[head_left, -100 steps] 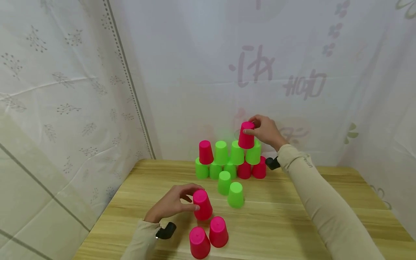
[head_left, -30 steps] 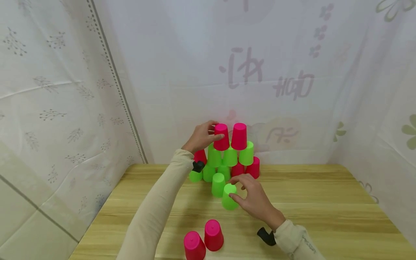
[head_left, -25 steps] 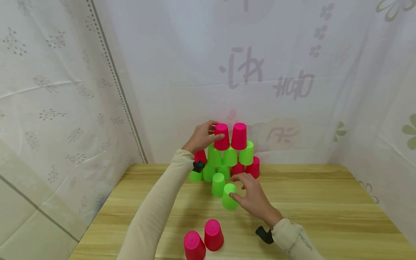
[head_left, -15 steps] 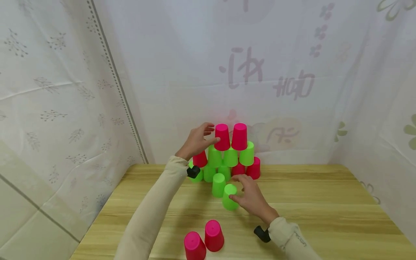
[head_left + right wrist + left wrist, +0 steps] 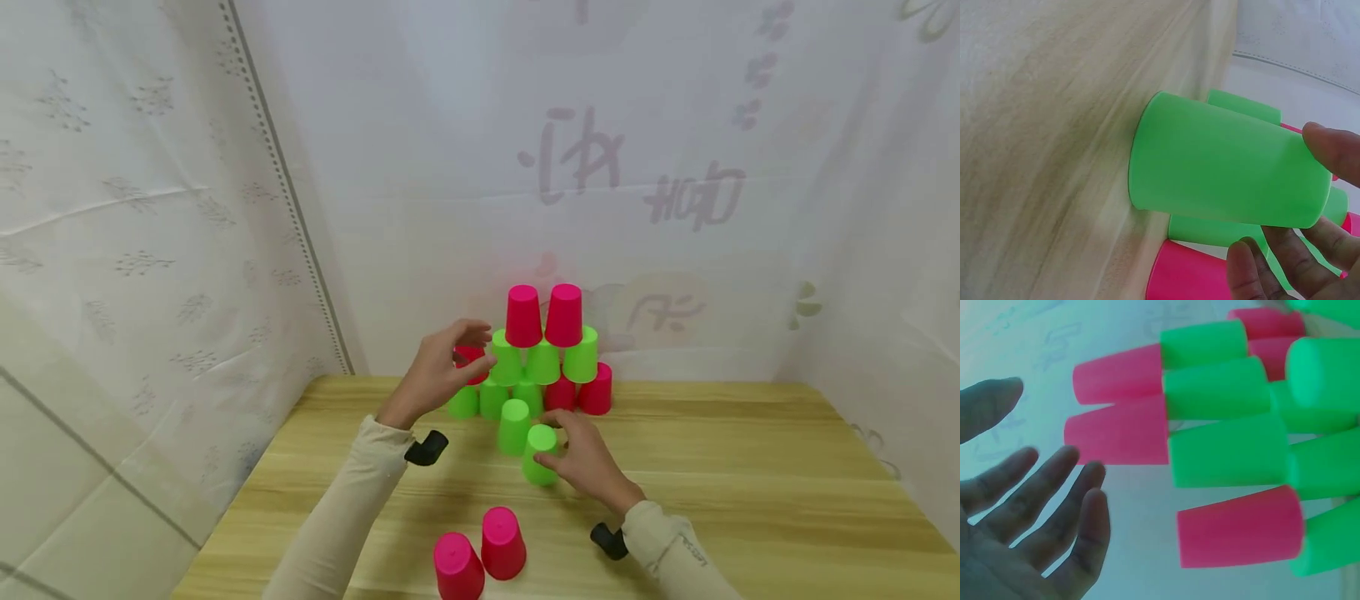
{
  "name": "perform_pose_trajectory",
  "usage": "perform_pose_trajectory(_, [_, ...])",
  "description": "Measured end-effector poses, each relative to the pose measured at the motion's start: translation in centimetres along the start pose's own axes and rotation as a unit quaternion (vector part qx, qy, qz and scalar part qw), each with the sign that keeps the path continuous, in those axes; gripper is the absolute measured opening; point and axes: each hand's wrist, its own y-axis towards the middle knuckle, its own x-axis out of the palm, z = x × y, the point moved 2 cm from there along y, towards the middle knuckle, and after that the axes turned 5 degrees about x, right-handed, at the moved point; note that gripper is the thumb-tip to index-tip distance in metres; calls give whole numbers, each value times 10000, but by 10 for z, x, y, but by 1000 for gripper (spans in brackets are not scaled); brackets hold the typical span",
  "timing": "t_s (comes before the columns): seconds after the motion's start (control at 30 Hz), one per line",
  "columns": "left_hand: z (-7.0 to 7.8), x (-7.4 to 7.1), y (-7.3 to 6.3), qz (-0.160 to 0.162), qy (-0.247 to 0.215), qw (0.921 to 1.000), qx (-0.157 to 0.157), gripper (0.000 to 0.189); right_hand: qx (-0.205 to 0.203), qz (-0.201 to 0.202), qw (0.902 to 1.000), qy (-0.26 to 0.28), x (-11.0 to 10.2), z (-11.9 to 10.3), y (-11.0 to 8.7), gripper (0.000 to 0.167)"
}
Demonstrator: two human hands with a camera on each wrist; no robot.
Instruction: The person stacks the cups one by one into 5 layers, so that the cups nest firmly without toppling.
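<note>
A pyramid of upside-down plastic cups stands at the back of the table. Its bottom row mixes green cups and pink cups (image 5: 596, 390). On the second row are a pink cup, partly behind my left hand, and several green cups (image 5: 543, 363). Two pink cups (image 5: 524, 317) top it side by side. My left hand (image 5: 438, 371) hovers empty at the pyramid's left, fingers spread, apart from the cups in the left wrist view. With thumb and fingers on opposite sides, my right hand (image 5: 588, 462) holds a green cup (image 5: 1229, 159) upside down on the table.
Another green cup (image 5: 514, 429) stands just behind the held one. Near the front, two pink cups (image 5: 503, 546) sit upside down close together. A printed curtain (image 5: 420, 208) hangs behind the wooden table (image 5: 720, 467).
Both pink cups now stand on the top row; my left hand let go of the left one and drew back down and left. My right hand moved from the top row to the front green cup.
</note>
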Motion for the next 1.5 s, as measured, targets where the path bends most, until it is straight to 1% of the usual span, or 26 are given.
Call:
perform_pose_trajectory(0.1, [1, 5, -24, -344, 106, 9993, 78, 35, -17, -42, 10000, -57, -1, 0, 0, 44])
perform_pose_trajectory(0.23, [2, 16, -57, -1019, 232, 9944, 166, 29, -71, -134, 9999, -45, -5, -4, 2, 41])
perform_pose_trajectory(0.3, [2, 24, -72, -1326, 138, 9910, 132, 28, -80, -198, 9998, -36, -6, -7, 3, 41])
perform_pose_trajectory(0.4, [-1, 36, -90, -1725, -136, 9849, -63, 29, -108, -278, 9996, -24, -8, -13, 6, 41])
perform_pose_trajectory(0.5, [-3, 45, -104, -2070, -374, 9771, -324, 31, -166, -347, 9992, 49, -9, -22, 8, 41])
perform_pose_trajectory(0.6, [-2, 52, -112, -2454, -468, 9669, -509, 34, -279, -370, 9989, 67, -14, -33, 9, 42])
perform_pose_trajectory(0.67, [0, 55, -115, -2677, -350, 9616, -504, 37, -363, -372, 9986, 106, -18, -43, 11, 42])
perform_pose_trajectory(0.73, [3, 58, -117, -2827, -158, 9582, -412, 39, -477, -374, 9980, 159, -23, -55, 15, 42])
perform_pose_trajectory(0.8, [5, 63, -119, -2910, 68, 9563, -271, 40, -618, -399, 9971, 176, -28, -68, 20, 42])
perform_pose_trajectory(0.97, [7, 74, -124, -2947, 533, 9541, 81, 40, -983, -545, 9936, 48, -37, -102, 38, 44])
perform_pose_trajectory(1.07, [8, 78, -126, -2922, 762, 9531, 195, 41, -1125, -583, 9919, 63, -43, -122, 52, 46])
perform_pose_trajectory(1.13, [8, 78, -126, -2916, 857, 9525, 184, 41, -1134, -577, 9918, 82, -47, -135, 63, 47])
perform_pose_trajectory(1.3, [8, 78, -127, -2900, 850, 9532, 29, 42, -1083, -492, 9929, -19, -57, -157, 89, 41])
perform_pose_trajectory(1.37, [8, 78, -128, -2863, 858, 9543, -15, 42, -1047, -457, 9934, -70, -59, -164, 98, 39])
perform_pose_trajectory(1.5, [9, 80, -130, -2767, 1018, 9555, 24, 41, -897, -351, 9952, -144, -59, -173, 112, 38])
